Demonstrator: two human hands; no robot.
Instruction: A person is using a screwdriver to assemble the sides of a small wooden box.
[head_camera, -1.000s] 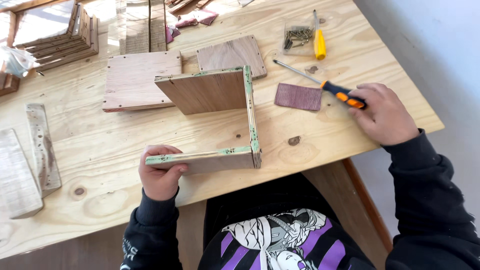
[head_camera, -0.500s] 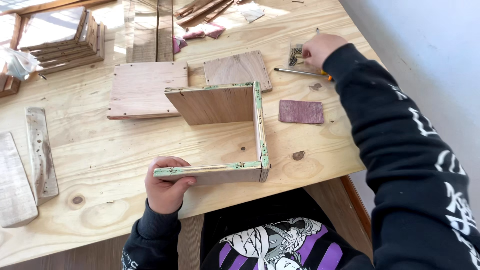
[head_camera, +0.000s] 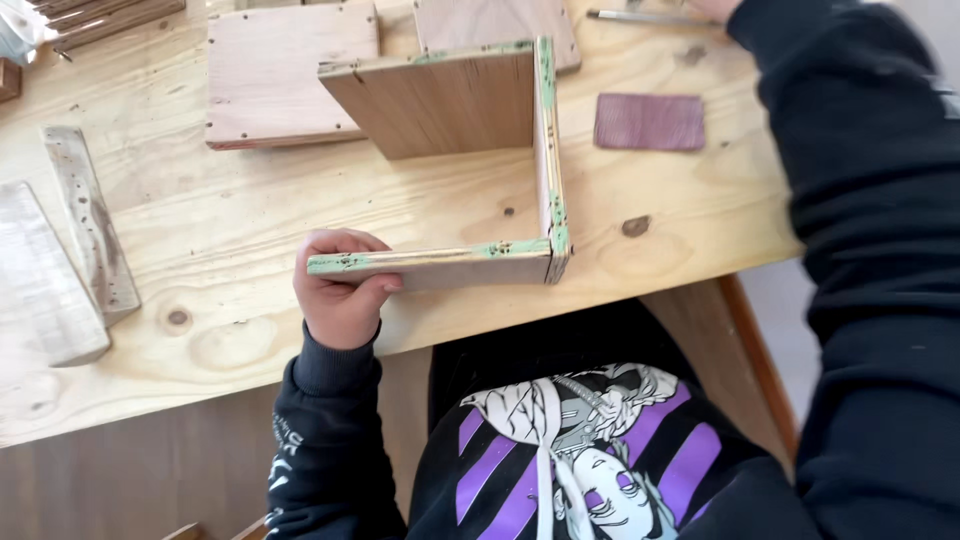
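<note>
A three-sided wooden frame (head_camera: 545, 140) with green-painted top edges stands on the plywood table (head_camera: 230, 230), open toward the left. My left hand (head_camera: 338, 290) grips the free end of its near board (head_camera: 440, 262) at the table's front edge. My right arm in a black sleeve (head_camera: 860, 180) reaches across to the far right; only a sliver of my right hand (head_camera: 712, 8) shows at the top edge, by a thin metal shaft (head_camera: 640, 16). What that hand holds is cut off.
A small purple-brown wood tile (head_camera: 650, 121) lies right of the frame. Two flat boards (head_camera: 290, 72) lie behind the frame. Weathered planks (head_camera: 88, 225) rest at the left, slatted wood (head_camera: 100, 15) at the top left. The table edge runs just below my left hand.
The view has tilted down and moved closer. My right arm stretched farther toward the back right, so the hand has almost left the picture. The left hand keeps its grip on the frame.
</note>
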